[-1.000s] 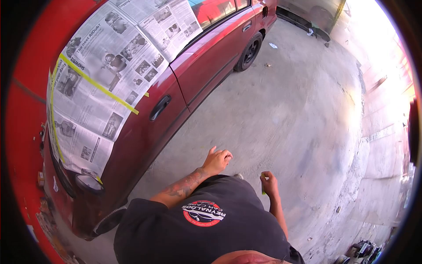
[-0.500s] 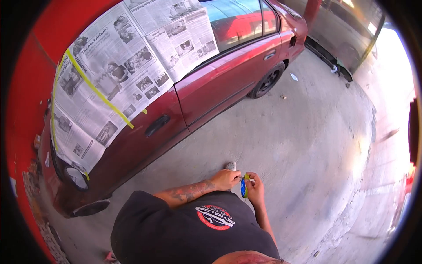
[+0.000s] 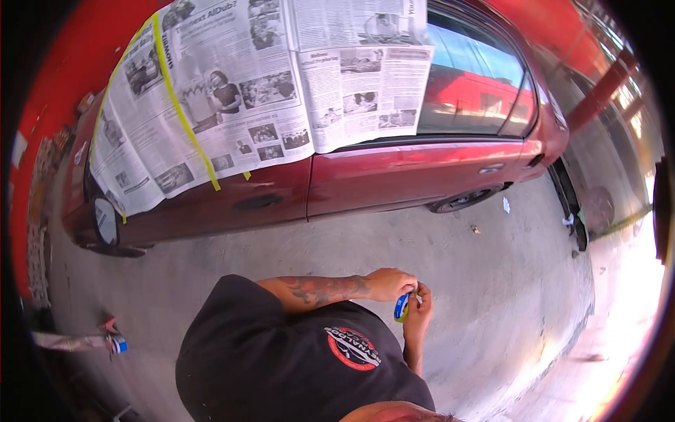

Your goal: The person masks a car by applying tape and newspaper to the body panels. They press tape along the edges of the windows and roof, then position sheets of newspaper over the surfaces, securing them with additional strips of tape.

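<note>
A small roll of yellow-green masking tape with a blue core (image 3: pixel 401 307) is held up in front of my chest. My right hand (image 3: pixel 420 309) is closed around the roll's right side. The closed fingers of my left hand (image 3: pixel 394 283) meet the right fingertips at the roll's upper edge, pinching at the tape; the tape end itself is too small to make out. Beyond my hands stands a dark red car (image 3: pixel 394 179). Newspaper sheets (image 3: pixel 246 84) cover its front side window and windshield area, with a yellow-green tape strip (image 3: pixel 179 112) running down them.
The car's side mirror (image 3: pixel 106 221) sticks out at the left. Another vehicle (image 3: pixel 605 169) stands at the far right behind a dark bumper-like part (image 3: pixel 568 204). Scraps of litter (image 3: pixel 506 205) lie on the concrete floor (image 3: pixel 492 281). A blue-and-white object (image 3: pixel 117 344) is at the lower left.
My view has turned, so the car now lies more level across the top. My hands have come together at the tape roll, which is tilted more; the left fingers now touch the right ones.
</note>
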A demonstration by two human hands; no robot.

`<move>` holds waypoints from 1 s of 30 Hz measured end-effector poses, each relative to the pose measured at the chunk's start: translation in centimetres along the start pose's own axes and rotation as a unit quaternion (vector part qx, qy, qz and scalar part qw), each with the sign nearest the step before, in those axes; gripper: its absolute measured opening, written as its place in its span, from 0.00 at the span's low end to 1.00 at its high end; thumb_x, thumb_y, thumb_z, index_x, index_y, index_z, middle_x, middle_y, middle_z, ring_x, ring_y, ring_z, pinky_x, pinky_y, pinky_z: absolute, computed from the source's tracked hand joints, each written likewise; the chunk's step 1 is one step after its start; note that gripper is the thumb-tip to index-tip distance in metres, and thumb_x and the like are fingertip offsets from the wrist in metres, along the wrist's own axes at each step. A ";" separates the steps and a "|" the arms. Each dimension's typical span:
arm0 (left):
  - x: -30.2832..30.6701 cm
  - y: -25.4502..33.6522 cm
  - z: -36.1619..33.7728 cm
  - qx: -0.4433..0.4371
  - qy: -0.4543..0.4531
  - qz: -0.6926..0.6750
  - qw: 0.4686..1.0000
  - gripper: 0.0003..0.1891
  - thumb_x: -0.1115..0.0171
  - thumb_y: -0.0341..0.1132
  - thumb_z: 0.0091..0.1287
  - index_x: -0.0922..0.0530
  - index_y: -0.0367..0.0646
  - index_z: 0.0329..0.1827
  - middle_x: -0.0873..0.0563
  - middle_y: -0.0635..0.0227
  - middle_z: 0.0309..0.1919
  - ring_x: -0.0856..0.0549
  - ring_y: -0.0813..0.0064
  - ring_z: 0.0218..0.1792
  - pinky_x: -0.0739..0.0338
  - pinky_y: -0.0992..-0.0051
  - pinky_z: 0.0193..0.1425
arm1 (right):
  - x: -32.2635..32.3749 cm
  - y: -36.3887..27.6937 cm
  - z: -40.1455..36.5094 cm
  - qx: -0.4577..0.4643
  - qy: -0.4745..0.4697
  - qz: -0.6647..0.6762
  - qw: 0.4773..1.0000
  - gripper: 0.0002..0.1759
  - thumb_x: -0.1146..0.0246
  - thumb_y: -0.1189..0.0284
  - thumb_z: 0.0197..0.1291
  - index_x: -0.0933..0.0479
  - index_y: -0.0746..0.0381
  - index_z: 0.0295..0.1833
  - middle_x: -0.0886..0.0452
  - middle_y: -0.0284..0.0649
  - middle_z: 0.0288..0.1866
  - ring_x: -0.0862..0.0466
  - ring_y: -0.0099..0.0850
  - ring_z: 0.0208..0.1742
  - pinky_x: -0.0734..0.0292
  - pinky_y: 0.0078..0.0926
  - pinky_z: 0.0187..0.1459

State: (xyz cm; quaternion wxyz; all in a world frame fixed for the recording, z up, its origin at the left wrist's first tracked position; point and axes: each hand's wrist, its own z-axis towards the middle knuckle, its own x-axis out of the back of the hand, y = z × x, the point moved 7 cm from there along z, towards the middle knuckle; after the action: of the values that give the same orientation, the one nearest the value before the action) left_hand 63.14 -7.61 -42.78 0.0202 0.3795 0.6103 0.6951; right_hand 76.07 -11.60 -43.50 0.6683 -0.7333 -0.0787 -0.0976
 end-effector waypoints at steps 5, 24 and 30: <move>2.6 -2.3 -0.7 0.135 0.081 -0.073 0.985 0.17 0.39 0.42 0.69 0.22 0.40 0.54 0.12 0.58 0.37 0.13 0.54 0.40 0.22 0.58 0.45 | -3.2 -0.8 3.7 -0.006 -0.103 -0.034 0.994 0.20 0.48 0.81 0.66 0.27 0.70 0.62 0.20 0.43 0.52 0.21 0.22 0.40 0.24 0.23 0.40; 5.6 -2.7 11.3 0.205 0.375 -0.003 0.904 0.07 0.35 0.38 0.64 0.18 0.46 0.39 0.12 0.59 0.32 0.13 0.55 0.35 0.21 0.58 0.39 | 0.5 0.3 23.3 0.027 -0.399 -0.017 0.916 0.39 0.41 0.84 0.64 0.45 0.64 0.79 0.20 0.41 0.54 0.23 0.18 0.30 0.26 0.17 0.33; 5.3 -2.0 13.9 0.222 0.413 0.018 0.883 0.08 0.36 0.37 0.64 0.22 0.46 0.42 0.13 0.60 0.29 0.13 0.55 0.30 0.22 0.59 0.34 | 1.6 -0.5 26.4 0.045 -0.420 -0.012 0.906 0.32 0.41 0.82 0.66 0.38 0.64 0.75 0.22 0.40 0.52 0.27 0.15 0.26 0.31 0.17 0.28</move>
State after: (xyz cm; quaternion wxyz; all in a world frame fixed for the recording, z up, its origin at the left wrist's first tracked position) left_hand 66.18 7.05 -42.28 -0.3305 0.0636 0.6948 0.6356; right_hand 78.45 14.68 -44.97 0.6044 -0.6744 -0.3654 0.2151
